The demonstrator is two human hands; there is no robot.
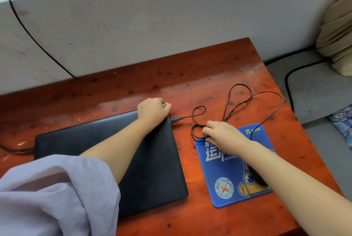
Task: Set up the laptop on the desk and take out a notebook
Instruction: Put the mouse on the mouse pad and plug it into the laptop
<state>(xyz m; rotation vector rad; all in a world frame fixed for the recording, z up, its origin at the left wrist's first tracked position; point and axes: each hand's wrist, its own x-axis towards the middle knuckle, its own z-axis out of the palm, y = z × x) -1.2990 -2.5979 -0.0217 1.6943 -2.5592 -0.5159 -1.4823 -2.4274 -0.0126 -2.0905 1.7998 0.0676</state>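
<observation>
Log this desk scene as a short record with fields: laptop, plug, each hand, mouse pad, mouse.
laptop: black laptop, lid closed, flat on the red desk
plug: USB plug at the laptop's right edge; whether it is seated cannot be told
left hand: left hand grips the laptop's far right corner
right hand: right hand pinches the thin black cable, which is looped on the desk
mouse pad: blue mouse pad right of the laptop
mouse: dark mouse on the pad, mostly hidden by the right forearm

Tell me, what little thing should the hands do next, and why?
Probably push the USB plug into the closed laptop. It lies just beside the laptop's right edge, seemingly not in yet. The left hand holds that far corner steady and the right hand gathers the mouse cable on the blue mouse pad.
</observation>
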